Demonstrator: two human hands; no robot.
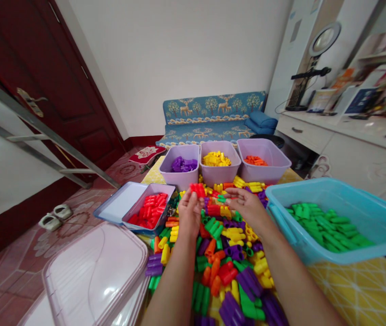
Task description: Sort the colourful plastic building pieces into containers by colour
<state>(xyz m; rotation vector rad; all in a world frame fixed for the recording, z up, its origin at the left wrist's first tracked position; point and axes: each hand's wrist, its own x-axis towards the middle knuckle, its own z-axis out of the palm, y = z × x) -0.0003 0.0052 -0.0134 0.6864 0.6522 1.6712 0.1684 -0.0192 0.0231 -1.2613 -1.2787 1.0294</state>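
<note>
My left hand is raised over a heap of mixed coloured plastic tube pieces, its fingers closed on red pieces. My right hand hovers just to the right, palm partly up, fingers slightly curled and apart, close to a green piece that lies by its fingertips. A purple bin with red pieces sits left of my left hand. Behind the heap stand three purple bins, holding purple pieces, yellow pieces and orange pieces.
A big blue tub with green pieces stands at right. A pale pink lid lies at front left, a blue lid under the red bin. The table has a yellow cloth. A door, a ladder, slippers and a sofa lie beyond.
</note>
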